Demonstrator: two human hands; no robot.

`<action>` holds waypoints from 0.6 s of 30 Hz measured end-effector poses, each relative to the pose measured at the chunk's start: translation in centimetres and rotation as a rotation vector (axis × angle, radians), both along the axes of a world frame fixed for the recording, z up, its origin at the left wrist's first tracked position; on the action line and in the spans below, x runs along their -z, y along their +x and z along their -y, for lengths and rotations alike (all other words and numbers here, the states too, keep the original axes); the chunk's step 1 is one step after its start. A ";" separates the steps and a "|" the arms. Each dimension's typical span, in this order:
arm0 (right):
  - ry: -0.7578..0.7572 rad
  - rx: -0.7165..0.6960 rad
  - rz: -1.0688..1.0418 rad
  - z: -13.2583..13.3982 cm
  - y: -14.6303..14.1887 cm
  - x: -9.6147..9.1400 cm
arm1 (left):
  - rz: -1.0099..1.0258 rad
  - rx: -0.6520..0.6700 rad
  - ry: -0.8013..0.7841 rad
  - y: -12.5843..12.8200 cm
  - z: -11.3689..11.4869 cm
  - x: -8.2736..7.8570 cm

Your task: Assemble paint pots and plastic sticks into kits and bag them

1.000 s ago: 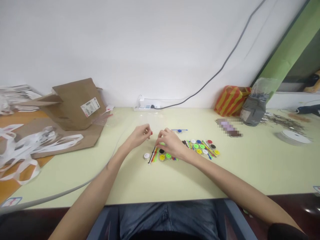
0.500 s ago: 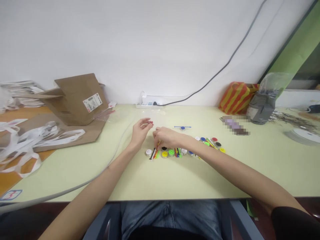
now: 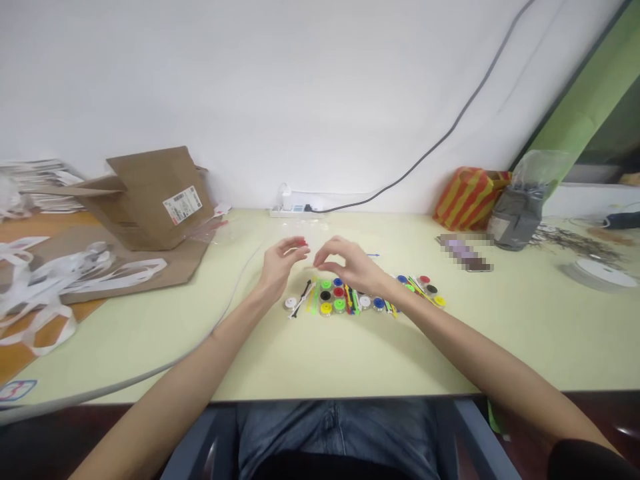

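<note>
Head view is catching the left hand point(image 3: 278, 265) hovering just above the table point(image 3: 310, 360), its grip pinching a tiny red piece point(image 3: 301, 243) between thumb and fingertip. That piece is looking like hard, glossy plastic: bright red, probably featherlight and slippery, so holding it by its edges seems safest. Right hand point(image 3: 353, 265) is hanging just beside it, grip pressing fingertip to thumb. Whether something thin is in there, I cannot tell. Below, coloured discs and sticks point(image 3: 345, 299) are lying in a row.
</note>
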State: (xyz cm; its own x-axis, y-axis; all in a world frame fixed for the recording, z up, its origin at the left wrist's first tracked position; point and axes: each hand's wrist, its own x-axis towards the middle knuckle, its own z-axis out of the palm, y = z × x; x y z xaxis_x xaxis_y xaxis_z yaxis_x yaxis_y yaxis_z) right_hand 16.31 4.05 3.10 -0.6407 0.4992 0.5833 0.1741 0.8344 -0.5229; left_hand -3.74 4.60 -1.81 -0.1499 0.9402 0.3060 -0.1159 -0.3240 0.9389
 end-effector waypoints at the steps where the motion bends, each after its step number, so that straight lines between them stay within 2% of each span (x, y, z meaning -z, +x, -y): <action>1: -0.072 0.063 -0.100 0.2 0.6 0.2 | -0.034 0.043 0.000 0.4 0.1 -0.2; 5: -0.344 0.226 -0.409 0.0 2.4 1.9 | -0.200 0.174 -0.012 2.2 0.1 -0.8; 9: -0.519 0.271 -0.586 -0.1 2.7 3.6 | -0.277 0.142 0.072 3.7 0.6 -1.1; 14: -0.636 0.231 -0.600 0.8 2.1 4.0 | -0.271 0.126 0.128 3.9 1.3 -1.2; 18: -0.611 0.197 -0.548 1.0 1.6 4.3 | -0.355 0.128 0.159 2.8 1.1 -0.9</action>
